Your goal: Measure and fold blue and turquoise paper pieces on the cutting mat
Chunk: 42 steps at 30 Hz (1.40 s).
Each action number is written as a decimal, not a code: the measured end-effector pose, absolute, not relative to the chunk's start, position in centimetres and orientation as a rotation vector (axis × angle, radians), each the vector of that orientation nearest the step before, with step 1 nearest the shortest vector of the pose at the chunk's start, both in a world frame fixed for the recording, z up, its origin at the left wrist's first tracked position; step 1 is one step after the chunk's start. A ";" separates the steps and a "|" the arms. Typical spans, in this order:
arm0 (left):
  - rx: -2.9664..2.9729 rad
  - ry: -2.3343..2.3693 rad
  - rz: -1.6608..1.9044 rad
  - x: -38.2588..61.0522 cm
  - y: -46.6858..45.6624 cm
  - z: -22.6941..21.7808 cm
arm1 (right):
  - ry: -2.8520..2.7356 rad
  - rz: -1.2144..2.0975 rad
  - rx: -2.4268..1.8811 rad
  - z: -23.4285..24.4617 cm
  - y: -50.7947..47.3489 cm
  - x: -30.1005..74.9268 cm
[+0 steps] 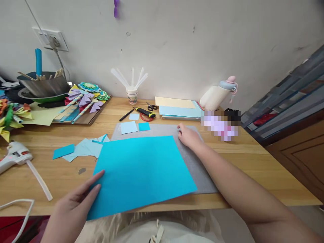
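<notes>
A large sheet of bright blue paper (141,168) lies slanted over a grey mat (206,175), its near edge reaching past the table front. My left hand (76,202) grips the sheet by its left edge, thumb and fingers closed on it. Toward the far right of the mat rests my right hand (187,135), apart from the sheet; its fingers are curled, and anything inside them is hidden. Beyond the sheet's far edge are a pale blue square (128,127) and a small bright blue square (144,126).
Light blue paper pieces (84,148) and a glue gun (19,155) lie to the left. Farther back are a yellow-black cutter (144,112), scissors (152,107), a pen (126,115), a cup of white sticks (132,96), stacked paper (178,111) and a bottle (215,96).
</notes>
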State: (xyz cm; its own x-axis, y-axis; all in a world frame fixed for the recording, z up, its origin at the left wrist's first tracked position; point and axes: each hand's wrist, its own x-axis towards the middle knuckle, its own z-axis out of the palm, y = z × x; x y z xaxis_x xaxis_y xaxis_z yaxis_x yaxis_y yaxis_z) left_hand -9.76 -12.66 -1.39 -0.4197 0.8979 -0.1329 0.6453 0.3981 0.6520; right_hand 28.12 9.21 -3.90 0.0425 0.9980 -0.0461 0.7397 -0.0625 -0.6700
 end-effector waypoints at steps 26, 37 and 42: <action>1.593 1.818 0.482 -9.6 -6.9 -0.4 | -1.024 1.161 -1.310 -0.3 -8.8 24.3; 1.567 1.747 0.565 -9.4 -7.2 -0.6 | -1.594 0.748 -1.591 -2.1 -7.0 19.8; 1.526 1.636 0.714 -10.3 -7.7 -1.6 | -1.212 0.742 -1.591 -4.2 -3.8 24.5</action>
State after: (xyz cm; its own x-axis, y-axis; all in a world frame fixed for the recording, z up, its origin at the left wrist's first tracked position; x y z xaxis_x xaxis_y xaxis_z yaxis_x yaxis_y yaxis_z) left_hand -10.25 -7.74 -1.56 0.0173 0.9870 -0.1598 0.5535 0.1237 0.8236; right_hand 24.52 -3.78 -4.16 0.3194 0.9440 0.0834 0.3556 -0.0378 -0.9339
